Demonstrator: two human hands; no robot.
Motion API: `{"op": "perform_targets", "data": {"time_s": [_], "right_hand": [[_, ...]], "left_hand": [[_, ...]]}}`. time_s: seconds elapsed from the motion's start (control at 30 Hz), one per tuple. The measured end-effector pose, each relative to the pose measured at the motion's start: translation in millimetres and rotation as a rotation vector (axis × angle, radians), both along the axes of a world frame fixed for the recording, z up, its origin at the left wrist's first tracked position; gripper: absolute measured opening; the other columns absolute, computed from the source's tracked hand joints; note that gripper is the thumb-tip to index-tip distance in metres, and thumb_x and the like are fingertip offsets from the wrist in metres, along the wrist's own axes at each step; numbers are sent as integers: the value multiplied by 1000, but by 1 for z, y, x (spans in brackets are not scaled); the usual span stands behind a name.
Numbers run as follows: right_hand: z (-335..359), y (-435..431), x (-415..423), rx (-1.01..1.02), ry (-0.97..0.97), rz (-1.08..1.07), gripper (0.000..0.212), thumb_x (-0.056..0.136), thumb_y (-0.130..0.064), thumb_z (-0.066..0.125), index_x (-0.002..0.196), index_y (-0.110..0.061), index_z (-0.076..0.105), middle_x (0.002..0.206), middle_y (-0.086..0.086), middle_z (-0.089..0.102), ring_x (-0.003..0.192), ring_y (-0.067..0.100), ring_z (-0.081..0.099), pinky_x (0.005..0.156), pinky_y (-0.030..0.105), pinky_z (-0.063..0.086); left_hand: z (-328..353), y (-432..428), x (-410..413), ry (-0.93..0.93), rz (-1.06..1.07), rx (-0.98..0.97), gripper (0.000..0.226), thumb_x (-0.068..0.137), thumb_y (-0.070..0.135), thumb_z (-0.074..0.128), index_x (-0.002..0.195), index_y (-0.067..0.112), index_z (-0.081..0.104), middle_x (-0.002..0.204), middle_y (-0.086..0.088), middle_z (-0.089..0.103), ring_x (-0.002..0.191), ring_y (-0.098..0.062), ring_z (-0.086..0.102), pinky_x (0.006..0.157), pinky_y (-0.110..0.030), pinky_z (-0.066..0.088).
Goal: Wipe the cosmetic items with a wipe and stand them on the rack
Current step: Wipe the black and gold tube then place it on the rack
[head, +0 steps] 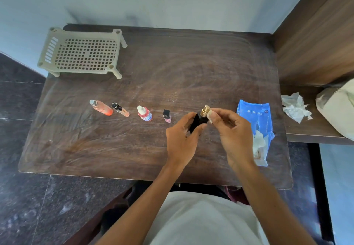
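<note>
My left hand [181, 141] grips a black bottle [198, 121] with a gold cap, held tilted above the table. My right hand [232, 129] pinches a small white wipe [210, 115] against the bottle's gold cap. Several items stand in a row to the left: an orange spray bottle [101, 107], a slim peach tube with a black cap [120, 109], a red-and-white bottle [144, 113] and a small pink bottle with a black cap [167, 115]. The beige plastic rack [84, 53] stands empty at the table's far left corner.
A blue wipes pack [256, 122] lies open at the right of the wooden table [134, 149], a wipe sticking out. Crumpled used wipes [296, 107] and a whitish bag [339, 106] lie on a lower ledge to the right. A wooden panel rises at the far right.
</note>
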State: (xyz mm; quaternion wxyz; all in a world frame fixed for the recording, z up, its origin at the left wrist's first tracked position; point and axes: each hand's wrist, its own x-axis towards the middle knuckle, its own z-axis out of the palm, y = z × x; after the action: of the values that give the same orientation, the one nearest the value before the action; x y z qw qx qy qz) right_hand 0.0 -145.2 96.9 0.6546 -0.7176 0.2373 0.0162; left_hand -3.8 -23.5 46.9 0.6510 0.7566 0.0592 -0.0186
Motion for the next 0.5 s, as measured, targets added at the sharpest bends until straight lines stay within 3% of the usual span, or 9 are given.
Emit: {"op": "perform_targets", "data": {"time_s": [0.13, 0.2, 0.33, 0.5], "right_hand": [[-6, 12, -7, -36, -76, -120, 9, 87, -18, 76, 96, -21, 77, 91, -6, 78, 89, 7, 73, 82, 25, 56], [-8, 9, -3, -77, -86, -123, 8, 87, -19, 75, 94, -23, 77, 89, -7, 78, 89, 8, 73, 85, 32, 57], [-9, 1, 10, -137, -35, -82, 11, 91, -18, 71, 92, -28, 76, 87, -10, 77, 87, 5, 72, 88, 37, 58], [-5, -1, 4, -133, -68, -83, 8, 91, -22, 71, 96, -24, 77, 88, -10, 77, 87, 4, 72, 85, 29, 57]], "left_hand": [[4, -8, -1, 25, 15, -78, 26, 89, 11, 74, 112, 21, 68, 99, 18, 74, 97, -2, 72, 85, -18, 55], [4, -9, -1, 31, 9, -91, 28, 89, 12, 74, 116, 15, 69, 103, 12, 75, 100, -4, 72, 88, -21, 56], [7, -13, -4, 54, -2, -117, 32, 87, 13, 74, 118, 18, 67, 107, 12, 73, 104, -5, 71, 92, -24, 56], [12, -14, -1, 71, 7, -143, 31, 87, 12, 74, 116, 20, 66, 105, 14, 73, 102, -5, 72, 91, -23, 56]]}}
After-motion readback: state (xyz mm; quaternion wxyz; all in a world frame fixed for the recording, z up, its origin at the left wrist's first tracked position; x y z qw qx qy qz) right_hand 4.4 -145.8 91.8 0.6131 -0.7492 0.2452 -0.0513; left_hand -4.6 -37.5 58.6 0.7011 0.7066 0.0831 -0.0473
